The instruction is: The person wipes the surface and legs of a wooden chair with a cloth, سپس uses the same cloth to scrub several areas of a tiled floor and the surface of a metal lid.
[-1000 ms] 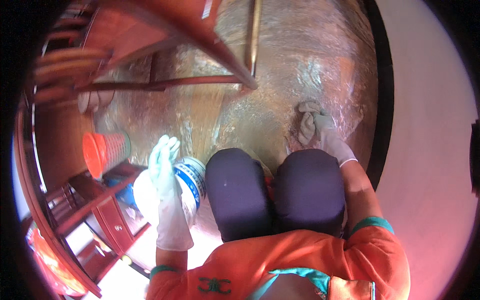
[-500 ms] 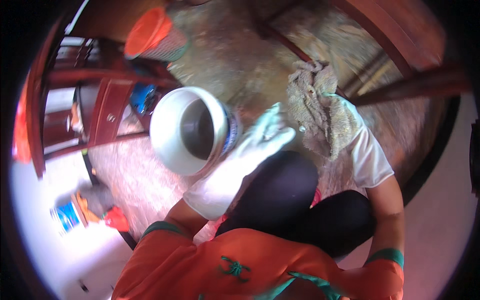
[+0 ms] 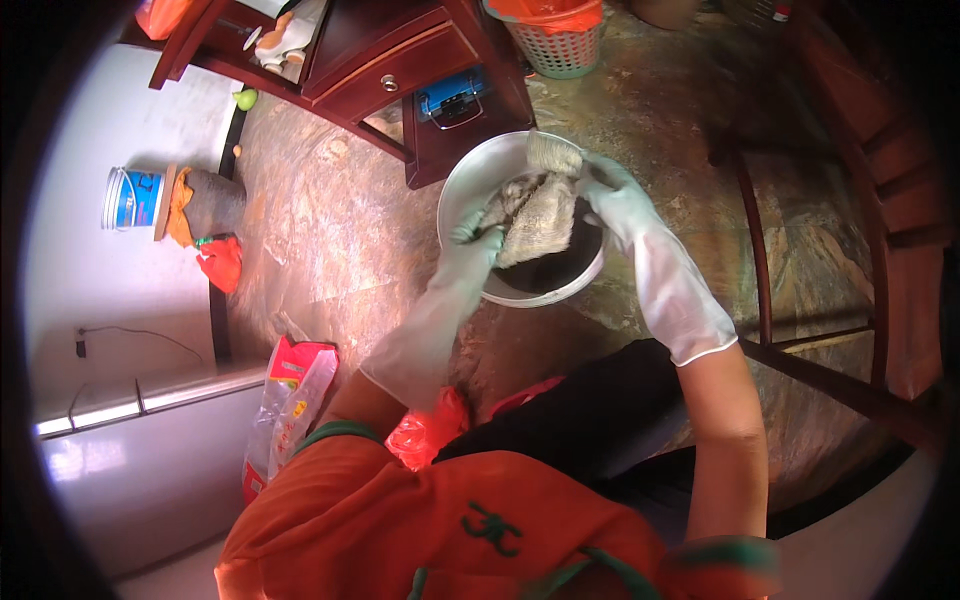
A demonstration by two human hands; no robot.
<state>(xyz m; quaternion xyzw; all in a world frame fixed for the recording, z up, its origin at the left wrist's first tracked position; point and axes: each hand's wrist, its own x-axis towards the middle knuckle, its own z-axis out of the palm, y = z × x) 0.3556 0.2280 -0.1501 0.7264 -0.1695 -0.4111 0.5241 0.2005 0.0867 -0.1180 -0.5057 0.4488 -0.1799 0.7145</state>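
Observation:
A grey-beige rag [image 3: 541,222] is bunched between my two gloved hands, within the mouth of a white bucket [image 3: 462,178]. Dark water [image 3: 570,268] shows below the rag inside the bucket. My left hand [image 3: 480,243], in a long whitish rubber glove, is closed on the rag's lower left side. On the upper right, my right hand [image 3: 606,188], gloved the same way, grips the other end with its fingers curled in. Whether the rag's underside touches the water cannot be made out.
A dark red wooden cabinet [image 3: 390,80] stands just beyond the bucket, beside a basket [image 3: 565,50] with an orange liner. Wooden furniture legs [image 3: 757,240] rise at the right. Plastic bags [image 3: 290,400] and a red bag [image 3: 428,430] lie at the left.
The rag has gone from my right hand alone, off to the right, to both hands in the bucket's mouth. My left hand has closed on it. The view has turned.

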